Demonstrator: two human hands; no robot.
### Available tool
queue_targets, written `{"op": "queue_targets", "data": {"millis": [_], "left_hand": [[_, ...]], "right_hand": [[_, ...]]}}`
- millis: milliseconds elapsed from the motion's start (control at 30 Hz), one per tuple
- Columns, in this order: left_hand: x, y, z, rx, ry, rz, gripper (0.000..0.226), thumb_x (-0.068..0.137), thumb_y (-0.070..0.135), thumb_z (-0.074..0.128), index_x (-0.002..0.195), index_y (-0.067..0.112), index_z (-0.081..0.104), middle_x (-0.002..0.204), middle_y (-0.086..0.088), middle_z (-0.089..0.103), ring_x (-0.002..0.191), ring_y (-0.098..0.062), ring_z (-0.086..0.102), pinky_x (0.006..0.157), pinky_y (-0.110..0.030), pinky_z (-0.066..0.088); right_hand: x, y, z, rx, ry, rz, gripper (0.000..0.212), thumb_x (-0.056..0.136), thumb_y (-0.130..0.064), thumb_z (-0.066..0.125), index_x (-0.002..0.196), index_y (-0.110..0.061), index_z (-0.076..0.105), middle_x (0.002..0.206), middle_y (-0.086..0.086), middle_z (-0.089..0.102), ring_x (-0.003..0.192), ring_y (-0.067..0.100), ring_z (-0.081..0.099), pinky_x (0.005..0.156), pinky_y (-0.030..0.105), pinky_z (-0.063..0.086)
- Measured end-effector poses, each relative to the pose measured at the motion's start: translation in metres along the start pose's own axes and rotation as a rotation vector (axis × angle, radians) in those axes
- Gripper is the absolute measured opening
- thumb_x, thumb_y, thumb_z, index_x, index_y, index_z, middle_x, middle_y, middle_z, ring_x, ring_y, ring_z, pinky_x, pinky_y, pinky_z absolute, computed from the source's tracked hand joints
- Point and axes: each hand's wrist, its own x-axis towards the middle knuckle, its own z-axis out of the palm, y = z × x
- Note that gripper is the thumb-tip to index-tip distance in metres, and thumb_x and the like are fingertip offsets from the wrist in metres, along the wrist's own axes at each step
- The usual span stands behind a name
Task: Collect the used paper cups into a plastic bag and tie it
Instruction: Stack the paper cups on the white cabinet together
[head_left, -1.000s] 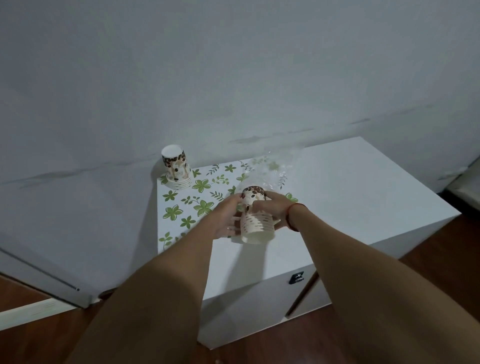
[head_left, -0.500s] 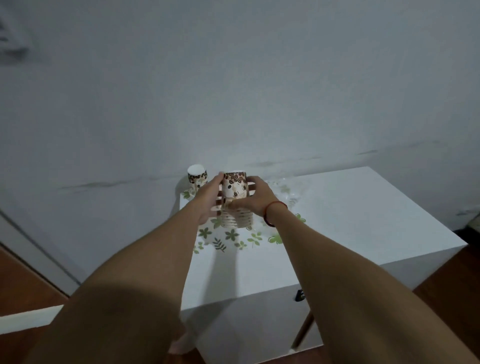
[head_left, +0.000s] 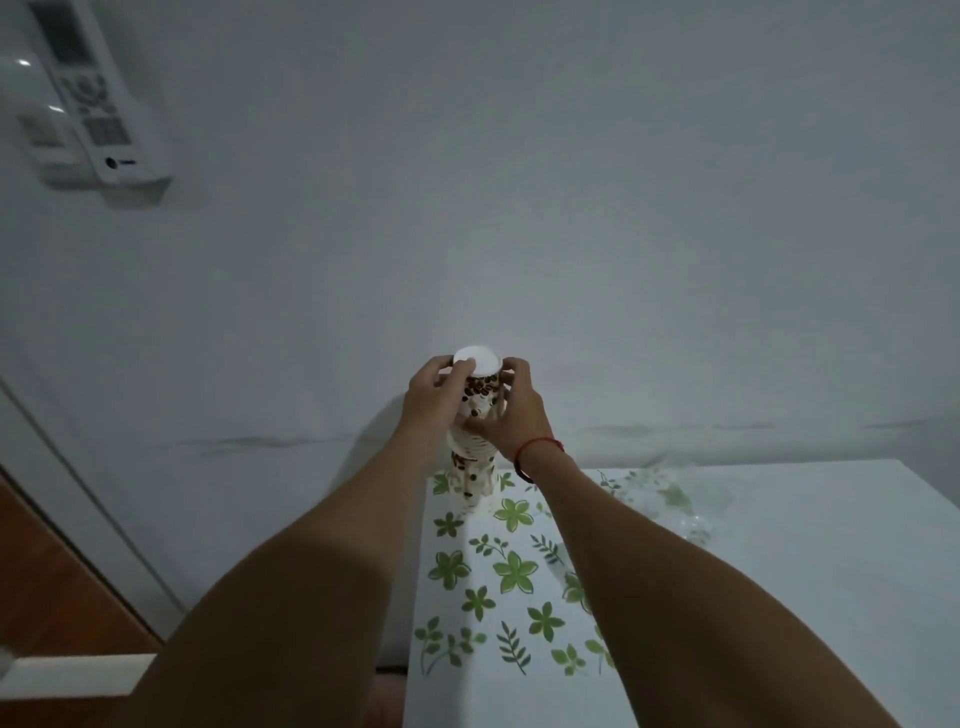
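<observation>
An upside-down stack of paper cups (head_left: 478, 395) with a coffee-bean print is between both my hands. It sits on top of a second upside-down stack (head_left: 470, 483) that stands at the back left corner of the white table (head_left: 810, 571). My left hand (head_left: 431, 400) grips the upper stack from the left and my right hand (head_left: 511, 410) from the right. A clear plastic bag (head_left: 670, 501) lies crumpled on the table to the right of the cups.
A green leaf-print mat (head_left: 498, 577) covers the table's left part. The grey wall is right behind the cups. A white remote in a wall holder (head_left: 88, 104) hangs at the upper left. A door frame (head_left: 78, 493) and brown floor lie left.
Both hands carried the held cup stack left and back, and it now rests on the stack by the wall. The camera has tilted up and moved closer.
</observation>
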Motion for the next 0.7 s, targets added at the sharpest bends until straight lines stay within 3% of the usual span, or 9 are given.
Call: {"op": "queue_targets", "data": {"millis": [100,167,233,333,433,500,600,700], "left_hand": [[0.009,-0.025,-0.003,0.054,-0.008,-0.051,0.022,0.087,0.034,0.059,0.105,0.023,0.063,0.103,-0.006,0.067,0.086,-0.020,0.065,0.074,-0.033,0.054],[0.005,-0.052,-0.001,0.102,-0.031,-0.130,0.029,0.086,0.035,0.059,0.110,0.020,0.063,0.109,-0.009,0.068,0.094,-0.024,0.067,0.083,-0.040,0.056],[-0.002,-0.073,0.003,0.120,-0.024,-0.190,0.033,0.089,0.038,0.057,0.114,0.018,0.063,0.110,-0.008,0.068,0.098,-0.025,0.066,0.084,-0.038,0.055],[-0.002,-0.074,0.010,0.118,0.034,-0.168,0.034,0.091,0.039,0.056,0.112,0.015,0.067,0.107,-0.009,0.070,0.091,-0.022,0.065,0.076,-0.030,0.052],[-0.008,-0.070,0.016,0.089,0.081,-0.169,0.045,0.090,0.049,0.056,0.114,0.013,0.069,0.104,-0.006,0.071,0.093,-0.020,0.066,0.083,-0.030,0.053],[-0.024,-0.070,0.022,0.067,0.114,-0.199,0.060,0.088,0.062,0.048,0.120,0.015,0.065,0.109,-0.004,0.068,0.102,-0.020,0.064,0.093,-0.035,0.051],[-0.052,-0.083,0.034,0.082,0.211,-0.269,0.080,0.082,0.073,0.039,0.137,0.017,0.050,0.133,-0.006,0.059,0.123,-0.028,0.054,0.105,-0.045,0.043],[-0.087,-0.101,0.049,0.173,0.232,-0.339,0.056,0.093,0.051,0.049,0.127,0.007,0.056,0.123,-0.010,0.064,0.112,-0.031,0.060,0.095,-0.036,0.049]], "right_hand": [[0.005,0.020,0.013,0.000,-0.042,0.053,0.078,0.069,-0.013,0.082,0.130,-0.013,0.035,0.124,0.007,0.058,0.102,0.018,0.055,0.094,0.033,0.050],[0.001,0.040,0.022,-0.035,-0.119,0.141,0.074,0.070,-0.013,0.081,0.129,-0.012,0.036,0.123,0.009,0.059,0.100,0.019,0.056,0.093,0.035,0.051],[-0.008,0.060,0.029,-0.056,-0.148,0.213,0.068,0.073,-0.017,0.080,0.126,-0.012,0.038,0.124,0.011,0.060,0.107,0.024,0.058,0.093,0.036,0.050],[-0.013,0.070,0.022,-0.110,-0.193,0.195,0.065,0.080,-0.023,0.073,0.132,-0.010,0.036,0.131,0.011,0.055,0.119,0.027,0.054,0.089,0.028,0.044],[-0.012,0.074,-0.013,-0.257,-0.230,0.204,0.067,0.086,-0.029,0.066,0.142,-0.013,0.033,0.144,0.010,0.046,0.131,0.028,0.046,0.106,0.033,0.039],[-0.017,0.083,-0.050,-0.406,-0.136,0.238,0.050,0.092,-0.027,0.054,0.139,-0.017,0.041,0.142,0.008,0.050,0.131,0.027,0.046,0.117,0.041,0.027],[-0.033,0.105,-0.091,-0.635,-0.041,0.438,0.037,0.096,-0.021,0.036,0.129,-0.017,0.053,0.138,0.008,0.054,0.133,0.028,0.043,0.120,0.049,0.007],[-0.064,0.127,-0.108,-0.646,-0.085,0.689,0.041,0.093,-0.024,0.035,0.125,-0.008,0.055,0.137,0.016,0.051,0.132,0.035,0.042,0.115,0.051,0.020]]}}
